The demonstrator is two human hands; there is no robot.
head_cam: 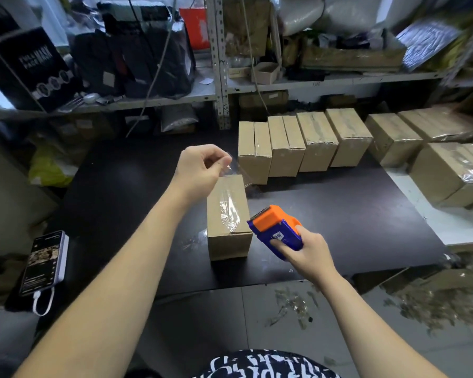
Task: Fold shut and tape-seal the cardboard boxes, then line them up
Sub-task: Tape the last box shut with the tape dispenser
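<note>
On the black table [339,214], our sealed boxes [317,140] stand in a row at upper right, clear of the work. The open-job box [225,241] sits mid-frame, flaps shut. Our right hand [306,252] wraps the tape dispenser [276,227]. Our left hand [200,167] pinches the clear tape [230,208] end taut above the box's far edge, probably to smooth it down.

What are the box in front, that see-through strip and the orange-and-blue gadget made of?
The box looks like matte brown cardboard, with folded edges. The tape strip seems to be thin clear plastic film: glossy, wrinkled, cardboard showing through. The dispenser looks like smooth hard plastic, orange and blue; its toothed edge is too small to judge.
</note>
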